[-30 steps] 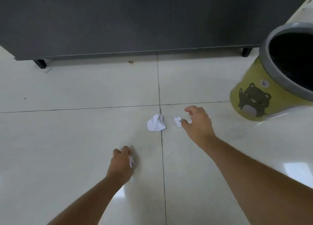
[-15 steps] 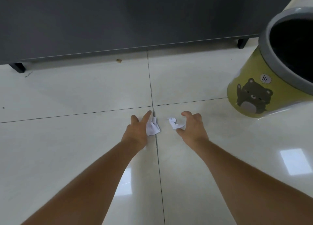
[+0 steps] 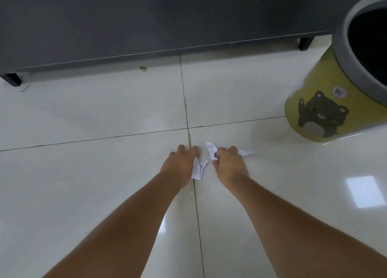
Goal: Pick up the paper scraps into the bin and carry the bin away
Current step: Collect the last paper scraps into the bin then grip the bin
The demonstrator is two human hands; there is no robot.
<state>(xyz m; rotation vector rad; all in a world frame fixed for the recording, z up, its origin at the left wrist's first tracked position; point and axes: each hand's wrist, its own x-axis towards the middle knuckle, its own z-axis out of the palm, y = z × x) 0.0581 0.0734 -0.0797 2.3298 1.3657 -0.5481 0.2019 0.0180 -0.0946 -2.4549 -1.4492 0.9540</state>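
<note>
Both my hands are down on the white tiled floor near a tile joint. My left hand (image 3: 180, 164) is closed over a crumpled white paper scrap (image 3: 198, 170), which sticks out at its right side. My right hand (image 3: 228, 164) is closed on another white scrap (image 3: 211, 149), which pokes out past the fingers. A thin white scrap (image 3: 245, 152) shows just right of that hand; whether it is held I cannot tell. The yellow bin (image 3: 326, 108) with a grey rim and a bear picture stands at the far right, about an arm's reach from my right hand.
A dark grey cabinet (image 3: 167, 16) on short black feet runs along the back, with a gap under it. A small brown crumb (image 3: 143, 69) lies by its front edge. The glossy tiles (image 3: 83, 183) reflect light.
My left hand swung from the lower left up to the larger crumpled scrap and closed over it. My right hand closed on the smaller scrap. The view shifted nearer to the bin.
</note>
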